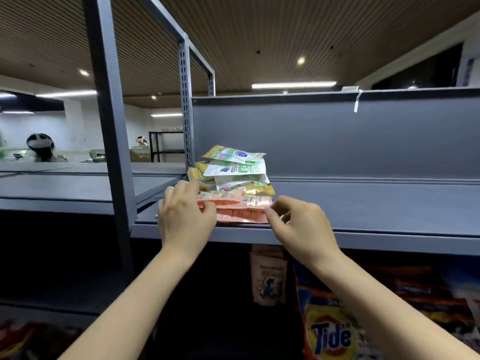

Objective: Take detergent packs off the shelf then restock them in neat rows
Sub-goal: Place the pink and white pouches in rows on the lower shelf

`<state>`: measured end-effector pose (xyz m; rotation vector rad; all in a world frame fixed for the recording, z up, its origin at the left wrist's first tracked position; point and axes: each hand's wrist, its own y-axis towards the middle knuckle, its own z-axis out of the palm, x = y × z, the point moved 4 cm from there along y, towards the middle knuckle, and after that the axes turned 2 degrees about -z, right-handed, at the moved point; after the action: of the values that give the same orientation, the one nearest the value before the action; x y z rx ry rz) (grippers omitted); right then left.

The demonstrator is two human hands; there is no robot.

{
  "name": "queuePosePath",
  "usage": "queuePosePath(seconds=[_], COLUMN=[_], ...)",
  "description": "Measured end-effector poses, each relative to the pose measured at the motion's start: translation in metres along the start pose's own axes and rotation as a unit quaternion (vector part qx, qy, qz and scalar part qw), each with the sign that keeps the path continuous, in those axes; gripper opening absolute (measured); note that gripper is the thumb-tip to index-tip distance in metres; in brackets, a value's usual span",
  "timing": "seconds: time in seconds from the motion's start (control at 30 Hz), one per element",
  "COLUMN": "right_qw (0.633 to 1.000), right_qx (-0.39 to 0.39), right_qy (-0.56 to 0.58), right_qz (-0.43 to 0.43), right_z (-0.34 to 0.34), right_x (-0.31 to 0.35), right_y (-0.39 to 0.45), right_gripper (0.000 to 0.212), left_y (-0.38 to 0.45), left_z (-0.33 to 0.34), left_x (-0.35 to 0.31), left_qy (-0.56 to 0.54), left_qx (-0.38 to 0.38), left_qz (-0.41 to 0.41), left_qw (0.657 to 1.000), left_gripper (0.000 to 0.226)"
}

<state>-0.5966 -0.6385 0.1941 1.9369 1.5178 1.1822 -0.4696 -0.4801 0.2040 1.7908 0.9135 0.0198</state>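
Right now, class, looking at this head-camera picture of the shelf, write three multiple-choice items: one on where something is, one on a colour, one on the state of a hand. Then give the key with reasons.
1. Where do the small plastic detergent packs lie?
A. At the left end of the grey metal shelf
B. On the floor
C. At the shelf's far right end

2. What colour are the packs nearest the shelf's front edge?
A. Blue
B. Pink
C. Black

3. What is the right hand doing?
A. Hanging at the person's side
B. Lying flat on a box
C. Pinching the edge of a pink pack

Key:
1 A: the detergent packs sit beside the upright post on the grey shelf.
2 B: the pink packs are frontmost.
3 C: the right hand has its fingertips closed on the pack's edge, while the left hand grips the other end.
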Motion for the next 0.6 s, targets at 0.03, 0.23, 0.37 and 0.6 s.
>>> queuePosePath(seconds=[0.03,0.23,0.37,0.6], right_qw=[1.000,0.996,0.989,0.972], right_qx=[-0.002,0.081,0.094,0.094], right_qy=[0.003,-0.045,-0.114,-0.210], right_qz=[-0.009,-0.018,-0.009,-0.034], right_z=[0.003,0.045,0.063,0.077], right_x=[0.003,0.014,0.014,0.014], right_y=[0.009,0.045,0.045,0.048], right_gripper=[0.017,0.021,0.024,0.034], left_y=[0.011,0.046,0.044,0.046], left_z=[0.004,0.037,0.044,0.046], left_x=[0.006,0.028,0.035,0.031], left_qy=[0.032,0.081,0.104,0.212], left_qx=[0.038,0.245,0.273,0.164], left_qz=[0.002,0.020,0.010,0.090], left_qw=[0.999,0.966,0.956,0.959], left_gripper=[0.030,0.052,0.047,0.039])
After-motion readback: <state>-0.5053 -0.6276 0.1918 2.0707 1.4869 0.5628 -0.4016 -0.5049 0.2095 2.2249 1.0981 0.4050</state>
